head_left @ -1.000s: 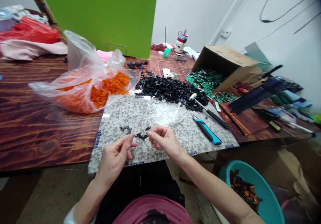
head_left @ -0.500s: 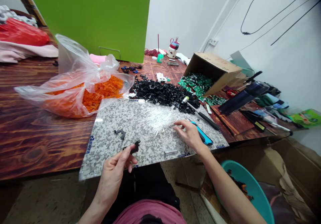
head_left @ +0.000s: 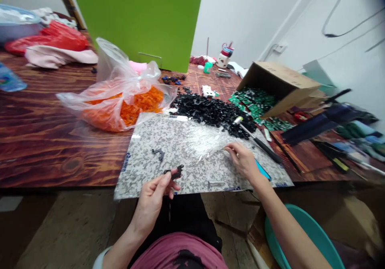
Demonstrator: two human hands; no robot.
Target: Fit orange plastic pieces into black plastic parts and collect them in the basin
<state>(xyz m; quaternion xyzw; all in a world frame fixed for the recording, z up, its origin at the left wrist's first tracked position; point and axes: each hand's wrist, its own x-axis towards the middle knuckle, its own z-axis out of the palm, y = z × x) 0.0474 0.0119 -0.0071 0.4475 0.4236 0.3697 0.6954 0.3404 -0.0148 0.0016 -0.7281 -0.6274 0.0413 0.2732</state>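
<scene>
I see the black part (head_left: 177, 172) pinched in the left hand (head_left: 161, 184) over the board (head_left: 141, 172); the right hand (head_left: 240, 158), fingertips nearly closed, is at the clear strands (head_left: 203, 140), its grip on any unclear to me

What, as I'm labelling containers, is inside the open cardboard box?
Small green pieces lie in the mouth of the cardboard box and spill out onto the table. The box's walls, the pieces on top and shadow hide whatever lies deeper.

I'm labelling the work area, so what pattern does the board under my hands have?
Speckled grey and white, clearest in the head view: the board.
</scene>
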